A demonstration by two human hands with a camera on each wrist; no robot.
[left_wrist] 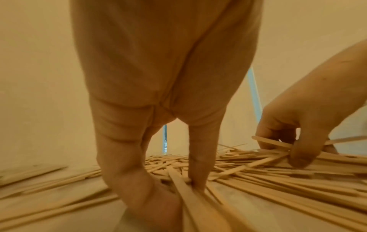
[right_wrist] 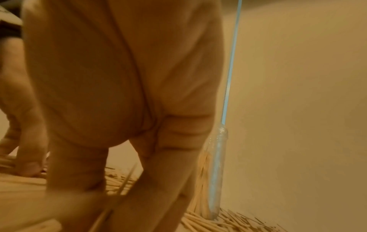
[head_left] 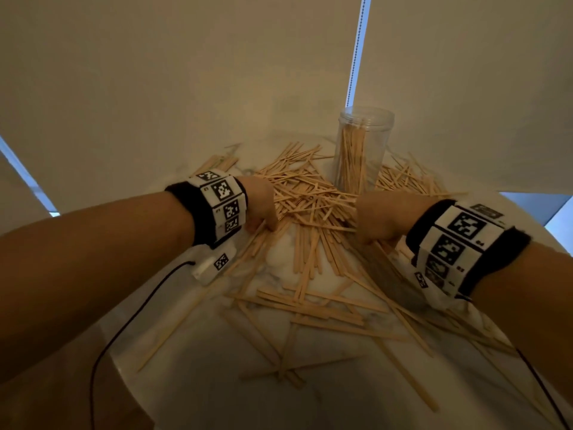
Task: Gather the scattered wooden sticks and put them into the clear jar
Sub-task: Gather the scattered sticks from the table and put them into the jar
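Note:
Thin wooden sticks [head_left: 310,200] lie scattered in a heap over the round white marble table [head_left: 279,252]. The clear jar [head_left: 362,147] stands upright at the back, behind the heap, with several sticks upright inside. My left hand [head_left: 266,225] is down on the heap's left edge; in the left wrist view its thumb and forefinger pinch a few sticks [left_wrist: 186,193] against the table. At the heap's right side, in front of the jar, my right hand [head_left: 369,237] has its fingers curled round several sticks [left_wrist: 274,144]. The right wrist view is blurred; the jar [right_wrist: 216,172] shows beside the fingers.
More sticks [head_left: 310,315] lie spread across the near half of the table and to the right of the jar. A wall and roller blinds with a bead chain [head_left: 356,51] close off the back. Black cables [head_left: 124,324] run from both wrist units over the table's edges.

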